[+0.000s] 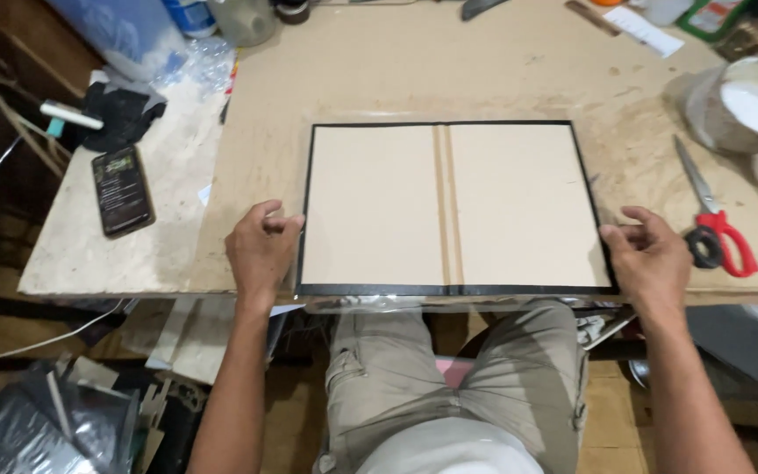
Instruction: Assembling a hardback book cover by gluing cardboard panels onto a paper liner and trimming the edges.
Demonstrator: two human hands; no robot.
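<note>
An opened book cover (379, 211) lies flat on the workbench: two beige boards with a narrow spine strip between them, edged in black, resting on a clear plastic sheet (370, 304) that sticks out past its near edge. My left hand (261, 250) grips the cover's left edge near the front corner, fingers curled onto it. At the right edge my right hand (651, 254) holds the cover near its front right corner. Both hands sit close to the table's front edge.
Red-handled scissors (714, 218) lie right of my right hand. A dark phone (122, 190) rests on the left slab. A plastic-wrapped white container (747, 101) stands at the right; bottles and bags crowd the back left. My knees are under the table edge.
</note>
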